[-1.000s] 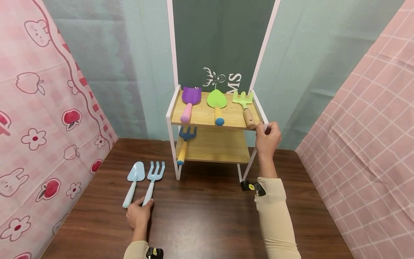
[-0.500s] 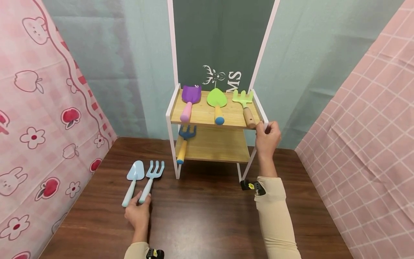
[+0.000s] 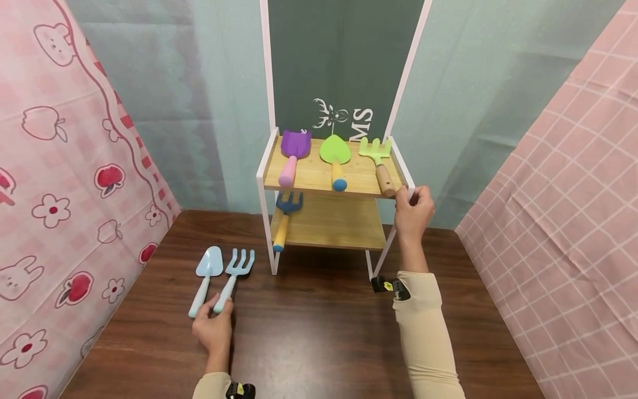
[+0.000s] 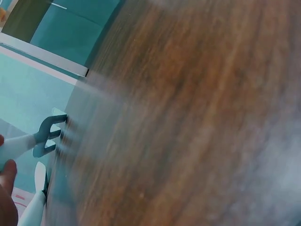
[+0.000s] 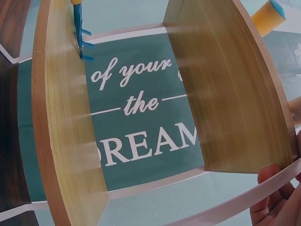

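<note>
My left hand (image 3: 214,331) pinches the handle of a light blue hand fork (image 3: 238,270) between thumb and fingers. In the left wrist view the fork's tines (image 4: 48,135) point at the tabletop, at or just above it. Left of it lies a matching light blue trowel (image 3: 210,262) on the table, its handle close to my fingers. My right hand (image 3: 415,214) grips the right front corner of a two-tier shelf (image 3: 339,224), fingers around the white frame (image 5: 244,195) in the right wrist view. A green rake with a wooden handle (image 3: 384,180) ends beside those fingers.
On the upper tier also lie a purple shovel with a pink handle (image 3: 287,173) and a green trowel with a yellow handle (image 3: 335,149). A dark blue fork with a yellow handle (image 3: 281,231) lies at the lower tier's left. Curtains surround the brown table (image 3: 309,332).
My left hand has brought the light blue fork's handle slightly up and leftward, and the fork now leans a little more. My right hand stays on the shelf corner.
</note>
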The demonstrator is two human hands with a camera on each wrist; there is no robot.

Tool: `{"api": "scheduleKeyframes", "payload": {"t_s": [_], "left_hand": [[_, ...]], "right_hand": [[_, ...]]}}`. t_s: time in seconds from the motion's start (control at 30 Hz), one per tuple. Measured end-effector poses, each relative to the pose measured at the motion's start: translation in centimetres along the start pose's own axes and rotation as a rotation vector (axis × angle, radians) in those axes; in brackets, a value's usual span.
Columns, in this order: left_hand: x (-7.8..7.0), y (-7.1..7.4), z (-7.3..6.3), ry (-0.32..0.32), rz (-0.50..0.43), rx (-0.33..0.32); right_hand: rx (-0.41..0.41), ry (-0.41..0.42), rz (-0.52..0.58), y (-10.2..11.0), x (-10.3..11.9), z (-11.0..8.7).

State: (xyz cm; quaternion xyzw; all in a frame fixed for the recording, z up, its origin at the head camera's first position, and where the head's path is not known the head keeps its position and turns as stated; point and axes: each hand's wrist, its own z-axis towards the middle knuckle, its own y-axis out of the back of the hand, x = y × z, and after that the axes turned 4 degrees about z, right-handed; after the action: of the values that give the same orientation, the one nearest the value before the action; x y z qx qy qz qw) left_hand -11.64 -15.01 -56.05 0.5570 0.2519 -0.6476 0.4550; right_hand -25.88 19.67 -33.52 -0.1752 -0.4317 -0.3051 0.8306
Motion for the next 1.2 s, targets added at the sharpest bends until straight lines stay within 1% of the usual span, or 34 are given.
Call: {"api": "scheduleKeyframes", "payload": {"t_s": [0.07, 0.17, 0.3, 0.33, 0.37, 0.47, 0.53, 0.63, 0.7, 0.73, 0.83, 0.93, 1.07, 1.13, 1.2], "left_hand": [[-0.1, 0.0, -0.2, 0.007, -0.06, -0.015], [-0.3, 0.2, -0.5, 0.012, -0.116, -0.035], [-0.9, 0.3, -0.6, 0.021, -0.205, -0.039], [-1.2, 0.2, -0.6, 0.022, -0.234, -0.04], [-1.2, 0.1, -0.6, 0.018, -0.288, -0.049], [-2.0, 0.2, -0.6, -0.007, -0.383, -0.069], [-2.9, 0.5, -0.7, -0.015, -0.438, -0.079], [-4.9, 1.4, -0.9, -0.011, -0.476, -0.076], [-5.6, 1.7, -0.9, 0.003, -0.493, -0.072], [-5.7, 1.9, -0.9, 0.005, -0.503, -0.071], [-5.1, 1.8, -0.8, 0.004, -0.533, -0.078], [-5.0, 1.9, -0.7, -0.016, -0.56, -0.098], [-5.8, 2.2, -0.6, -0.064, -0.621, -0.117], [-6.1, 2.3, -0.5, -0.098, -0.678, -0.114], [-6.4, 2.5, -0.4, -0.117, -0.716, -0.108]], "right_hand": [[0.0, -0.004, 0.001, 0.0, 0.0, 0.0], [-0.001, -0.008, 0.001, 0.0, 0.0, 0.0], [-0.001, -0.006, -0.005, -0.1, -0.1, 0.1], [-0.001, -0.006, -0.004, -0.1, -0.1, 0.1], [-0.002, -0.005, -0.003, -0.1, -0.1, 0.1], [-0.003, -0.002, 0.001, -0.1, -0.1, 0.1], [-0.003, 0.002, -0.001, -0.1, -0.1, 0.1], [-0.002, 0.005, -0.003, -0.2, -0.2, 0.0], [-0.004, 0.01, 0.0, -0.2, -0.2, 0.1], [-0.005, 0.012, 0.003, -0.2, -0.3, 0.1], [-0.009, 0.017, 0.011, -0.2, -0.4, 0.1], [-0.01, 0.017, 0.014, -0.2, -0.5, 0.1], [-0.011, 0.019, 0.019, -0.2, -0.5, 0.1], [-0.012, 0.021, 0.022, -0.2, -0.5, 0.1], [-0.012, 0.024, 0.025, -0.2, -0.4, 0.1]]}}
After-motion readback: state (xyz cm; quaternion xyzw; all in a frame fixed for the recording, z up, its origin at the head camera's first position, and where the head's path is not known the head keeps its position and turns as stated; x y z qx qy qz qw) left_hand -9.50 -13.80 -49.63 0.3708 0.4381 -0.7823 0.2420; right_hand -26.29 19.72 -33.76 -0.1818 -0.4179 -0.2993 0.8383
